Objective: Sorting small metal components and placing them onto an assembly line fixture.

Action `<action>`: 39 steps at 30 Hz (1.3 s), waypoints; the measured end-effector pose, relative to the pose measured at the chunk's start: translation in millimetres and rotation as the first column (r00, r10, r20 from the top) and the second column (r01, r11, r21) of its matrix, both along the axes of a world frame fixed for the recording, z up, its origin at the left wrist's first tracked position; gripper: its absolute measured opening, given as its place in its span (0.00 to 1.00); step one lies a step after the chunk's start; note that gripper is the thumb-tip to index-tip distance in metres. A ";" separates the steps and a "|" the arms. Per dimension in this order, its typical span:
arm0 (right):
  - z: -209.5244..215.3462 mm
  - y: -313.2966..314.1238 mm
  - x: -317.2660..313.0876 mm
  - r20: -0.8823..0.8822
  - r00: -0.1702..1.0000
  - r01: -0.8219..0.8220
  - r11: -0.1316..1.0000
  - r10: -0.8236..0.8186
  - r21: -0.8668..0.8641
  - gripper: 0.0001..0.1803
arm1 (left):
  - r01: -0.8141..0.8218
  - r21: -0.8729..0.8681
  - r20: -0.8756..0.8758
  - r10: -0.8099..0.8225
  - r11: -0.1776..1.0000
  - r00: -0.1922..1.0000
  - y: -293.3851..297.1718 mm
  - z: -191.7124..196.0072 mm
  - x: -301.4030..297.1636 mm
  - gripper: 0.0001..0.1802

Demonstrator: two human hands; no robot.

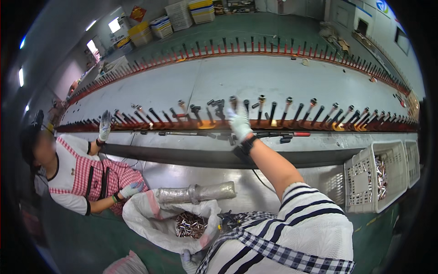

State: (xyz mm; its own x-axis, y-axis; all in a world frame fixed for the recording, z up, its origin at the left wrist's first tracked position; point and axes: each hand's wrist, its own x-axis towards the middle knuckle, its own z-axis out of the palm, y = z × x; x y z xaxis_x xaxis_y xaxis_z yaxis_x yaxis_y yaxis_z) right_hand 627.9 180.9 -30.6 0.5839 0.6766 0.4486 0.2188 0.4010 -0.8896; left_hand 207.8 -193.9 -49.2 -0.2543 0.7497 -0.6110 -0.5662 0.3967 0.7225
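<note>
My right hand (240,122), in a white glove, reaches over the near edge of a long grey table. Its fingers close around a dark upright tube with a shiny metal top (233,100), one of a row along a rail (292,124). Low in the view, my left hand (187,261), also gloved, lies beside the rim of a white woven sack (137,219). Clothing partly covers that hand, and its grip is unclear. Inside the sack are many small metal tubes (190,225). A plastic-wrapped roll (196,192) lies across the sack's far rim.
To my left sits a co-worker (84,182) in a red checked apron, one gloved hand (105,125) raised by the rail. White plastic crates (360,182) with metal pieces stand at right. Rods and dark fittings (285,138) lie on the ledge. Another row of posts (237,50) lines the far side.
</note>
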 end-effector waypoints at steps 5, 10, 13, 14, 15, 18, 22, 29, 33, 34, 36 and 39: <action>44.0 51.5 -35.3 -0.240 0.956 -0.161 0.986 0.165 0.039 0.18 | 0.079 -0.014 0.015 -0.078 0.997 0.997 0.9 -16.4 -22.2 0.19; 38.0 44.3 -69.8 0.021 0.996 -0.093 0.971 0.091 0.219 0.23 | -0.014 -0.065 0.033 0.016 0.998 0.999 -17.2 -6.0 -14.8 0.22; 49.7 76.2 -72.0 0.201 0.965 -0.134 0.976 0.168 -0.173 0.24 | -0.045 -0.065 0.059 0.049 0.997 0.997 -15.2 -0.9 -7.0 0.28; 45.4 94.3 -60.8 0.064 0.968 -0.216 0.939 0.241 -0.269 0.24 | 0.009 -0.078 0.076 -0.003 0.997 0.997 -12.0 4.7 -1.1 0.30; 59.1 93.6 -81.3 0.146 0.966 -0.178 0.958 0.214 -0.226 0.22 | -0.061 -0.066 0.066 0.065 0.996 0.996 -15.5 3.5 -6.7 0.30; 132.8 48.2 -109.7 0.086 0.966 -0.248 0.967 0.243 0.062 0.20 | -0.182 -0.068 0.227 0.193 0.981 0.955 -19.2 -2.1 -8.3 0.33; 94.7 11.2 -102.1 -0.080 0.984 0.176 0.895 -0.157 0.411 0.21 | -0.199 0.011 0.046 0.198 0.980 0.979 -28.9 -3.6 -12.1 0.36; 39.0 44.7 -84.7 0.194 0.917 0.325 0.934 -0.350 0.151 0.28 | -0.228 0.027 0.199 0.218 0.973 0.955 -38.8 -16.9 -13.4 0.36; 39.3 64.8 -80.0 0.203 0.972 0.105 0.992 -0.119 0.076 0.36 | -0.102 0.048 0.092 0.097 0.994 0.991 -43.6 -26.6 -29.3 0.34; 41.9 74.4 -78.6 0.005 0.998 -0.067 0.991 0.067 0.115 0.39 | -0.031 0.048 0.061 0.028 0.998 0.998 -41.7 -33.9 -31.5 0.34; 77.5 74.1 -65.8 0.147 0.983 -0.164 0.899 0.113 0.407 0.39 | -0.037 0.086 0.119 0.027 0.996 0.993 -21.6 9.8 1.7 0.35; 170.6 26.7 -108.9 -0.105 0.913 -0.312 0.842 0.393 0.439 0.35 | -0.090 0.083 0.146 0.077 0.993 0.986 -21.0 37.9 16.2 0.35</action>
State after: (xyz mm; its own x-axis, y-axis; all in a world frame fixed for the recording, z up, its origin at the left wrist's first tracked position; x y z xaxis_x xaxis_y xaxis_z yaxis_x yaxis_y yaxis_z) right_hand 519.0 207.6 140.0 0.4392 0.6343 0.6362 -0.1579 0.7516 -0.6404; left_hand 224.0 -214.8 -11.3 -0.2333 0.7826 -0.5772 -0.6941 0.2817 0.6625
